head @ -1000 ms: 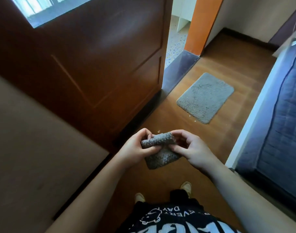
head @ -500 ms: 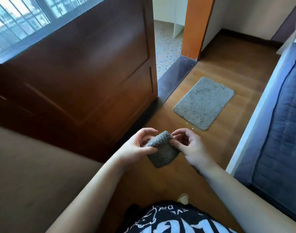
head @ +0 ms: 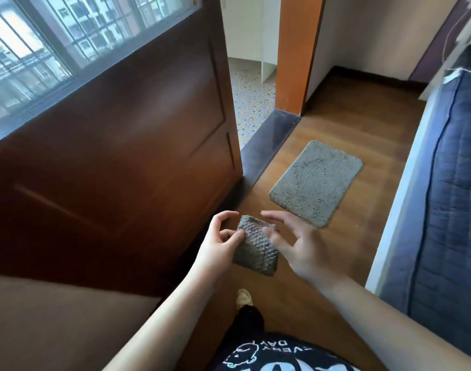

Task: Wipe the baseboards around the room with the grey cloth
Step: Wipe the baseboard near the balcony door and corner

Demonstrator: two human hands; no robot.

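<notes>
- Nearest to me, both forearms reach forward over the wooden floor, and one shoe shows below them.
- My left hand has the grey cloth: the thumb pinches its left edge, and the other fingers curl above it without touching.
- The cloth is folded into a small thick pad and hangs in the air between the two hands, above the floor and not yet at any baseboard.
- My right hand is released; the fingers are spread, and only one or two fingertips touch the right edge of the cloth.
- Risk, as I judge it: with such a light pinch on one side, the pad can unfold or slip down to the floor when I bend.
- On the left, the brown door stands open close to my hands and covers the wall foot behind it, so this part may be missed.
- Further, the grey mat lies just before the dark threshold; I could step on it and slide.
- On the right, the blue mattress stands near, which leaves little room to kneel.
- Farthest, a dark baseboard runs along the back wall, well apart from the cloth.
</notes>
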